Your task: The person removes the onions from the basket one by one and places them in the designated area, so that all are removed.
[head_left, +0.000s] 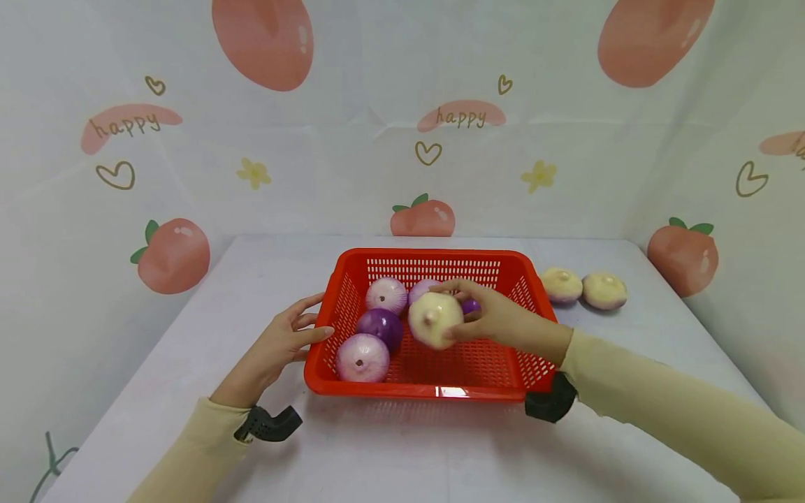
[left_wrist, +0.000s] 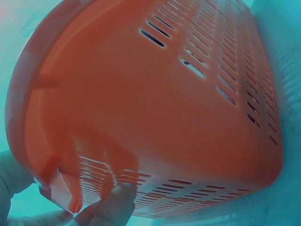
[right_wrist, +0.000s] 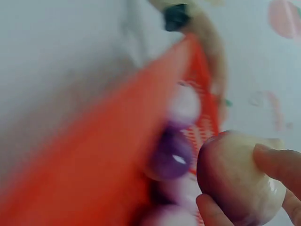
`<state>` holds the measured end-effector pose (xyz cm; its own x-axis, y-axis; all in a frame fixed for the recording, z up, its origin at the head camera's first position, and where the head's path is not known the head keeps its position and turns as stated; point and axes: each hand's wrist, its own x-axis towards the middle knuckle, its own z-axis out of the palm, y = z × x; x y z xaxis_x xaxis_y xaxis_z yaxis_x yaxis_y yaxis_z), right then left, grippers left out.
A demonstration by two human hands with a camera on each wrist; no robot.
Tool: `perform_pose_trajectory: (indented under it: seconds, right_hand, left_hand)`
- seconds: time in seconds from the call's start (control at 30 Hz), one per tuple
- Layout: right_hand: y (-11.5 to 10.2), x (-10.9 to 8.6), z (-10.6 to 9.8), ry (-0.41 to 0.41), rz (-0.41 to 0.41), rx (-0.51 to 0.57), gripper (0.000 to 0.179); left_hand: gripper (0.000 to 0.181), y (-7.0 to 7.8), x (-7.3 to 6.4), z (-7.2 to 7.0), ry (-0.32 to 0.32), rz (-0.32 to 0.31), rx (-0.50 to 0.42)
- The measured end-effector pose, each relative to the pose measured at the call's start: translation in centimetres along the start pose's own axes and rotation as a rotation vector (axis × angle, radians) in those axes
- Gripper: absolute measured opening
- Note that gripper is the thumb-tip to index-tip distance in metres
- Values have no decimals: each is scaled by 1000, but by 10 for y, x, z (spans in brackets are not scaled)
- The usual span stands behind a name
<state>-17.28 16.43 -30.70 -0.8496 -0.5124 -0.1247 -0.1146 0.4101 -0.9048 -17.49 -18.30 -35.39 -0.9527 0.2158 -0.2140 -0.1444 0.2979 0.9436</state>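
A red plastic basket (head_left: 383, 388) stands in the middle of the table. At its left side my left hand (head_left: 277, 346) grips the rim, thumb over the edge and fingers along the outer wall. My right hand (head_left: 487, 314) holds a cream-and-purple turnip (head_left: 434, 321) over the basket, pinched between thumb and fingers; the right wrist view shows its purple side. Below and left of it lie a dark purple onion (head_left: 380, 328), a pale streaked onion (head_left: 363, 358) and another pale onion (head_left: 386, 296). The held turnip and hand partly hide other purple produce behind them.
Two more turnips, a nearer one (head_left: 562, 285) and one farther right (head_left: 604, 290), lie on the white table (head_left: 402, 454) beyond the basket's right side. A printed cloth (head_left: 352, 161) hangs behind the table. A thin cable (head_left: 53, 461) shows at lower left.
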Motion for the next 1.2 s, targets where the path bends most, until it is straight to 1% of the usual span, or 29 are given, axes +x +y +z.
perform_pose_trajectory:
  seconds: [0.13,0.37,0.47,0.6,0.67,0.73,0.9,0.93,1.0,1.1,1.2]
  right_hand:
    - [-6,-8,-23,60,-47,63,63]
    - [-12,-29,-65,223,-81,147,63]
    - [-7,-38,-83,268,-115,275,61]
    - [10,-47,-109,301,-218,500,59]
    - [20,-52,-122,332,-256,594,59]
    - [29,-57,-134,386,-270,668,59]
    - [55,-70,-163,563,-275,859,61]
    - [61,-73,-168,586,-282,904,61]
    - [73,-78,-178,634,-289,971,62]
    - [91,-84,-189,690,-309,1038,60]
    - [109,-90,-195,737,-322,1060,58]
  left_hand:
    - [72,1,-1,0,-4,4,-4]
    - [73,2,-1,1,-14,10,-13]
    - [72,2,-1,1,-16,14,-17]
    - [72,3,-1,2,-18,17,-17]
    - [72,3,-1,2,-19,17,-19]
    - [72,3,-1,2,-20,17,-20]
    - [72,2,-1,1,-17,17,-18]
    - [72,2,-1,1,-15,17,-17]
    - [72,2,-1,1,-14,18,-17]
    - [72,1,-1,2,-13,19,-19]
    - [72,2,-1,2,-12,17,-20]
